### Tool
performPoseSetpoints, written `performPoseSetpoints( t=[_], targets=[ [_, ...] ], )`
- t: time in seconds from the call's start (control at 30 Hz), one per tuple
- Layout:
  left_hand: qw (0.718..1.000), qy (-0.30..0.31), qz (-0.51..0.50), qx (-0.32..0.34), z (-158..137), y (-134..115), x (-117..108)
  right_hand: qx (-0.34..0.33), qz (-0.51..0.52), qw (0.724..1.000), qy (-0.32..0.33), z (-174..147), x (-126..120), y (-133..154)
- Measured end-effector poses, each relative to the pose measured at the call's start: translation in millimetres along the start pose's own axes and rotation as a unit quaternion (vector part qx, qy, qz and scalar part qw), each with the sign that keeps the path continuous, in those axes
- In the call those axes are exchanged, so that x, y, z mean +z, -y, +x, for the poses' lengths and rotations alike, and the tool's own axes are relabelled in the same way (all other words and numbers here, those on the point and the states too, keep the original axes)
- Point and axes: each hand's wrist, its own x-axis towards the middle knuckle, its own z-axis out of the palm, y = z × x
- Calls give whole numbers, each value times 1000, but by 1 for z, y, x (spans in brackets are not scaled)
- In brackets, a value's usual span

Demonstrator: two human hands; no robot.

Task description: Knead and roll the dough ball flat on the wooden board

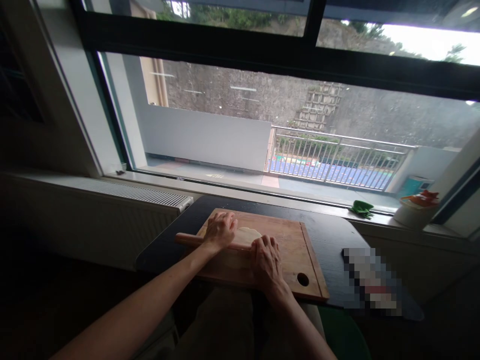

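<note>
A wooden rolling pin (189, 240) lies across a wooden cutting board (292, 250), its left end sticking out past the board's edge. My left hand (221, 231) is closed over the pin left of its middle, knuckles up. Farther right, my right hand (267, 260) wraps over the pin and hides that end. Between the hands, a flat pale sheet of dough (248, 233) shows just beyond the pin. Part of the dough is covered by the pin and my hands.
The board rests on a dark table (330, 235) by a window. A radiator (150, 197) stands at the left. On the sill sit a green object (362, 208) and a pot (414, 210). A blurred-out flat object (375, 280) lies at the table's right edge.
</note>
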Motion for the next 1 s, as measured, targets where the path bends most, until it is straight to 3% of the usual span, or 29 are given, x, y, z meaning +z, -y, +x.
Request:
performPoseSetpoints(
  t=[0.17, 0.53, 0.73, 0.83, 1.0],
  targets=[
    [998, 9, -15, 58, -14, 0, -3, -4, -1, 1000, -6, -3, 1, -1],
    [999, 31, 24, 1, 26, -2, 7, -14, -24, 1000, -11, 29, 16, -10],
    [1000, 13, -13, 4, 40, -2, 12, -32, -45, 998, -2, 41, 19, -13],
    [1000, 11, -26, 15, 35, 10, 9, -39, -44, 998, -3, 41, 15, -17],
    [1000, 15, -10, 0, 16, 44, -5, 13, -45, 998, 29, 34, -6, -39]
  ],
)
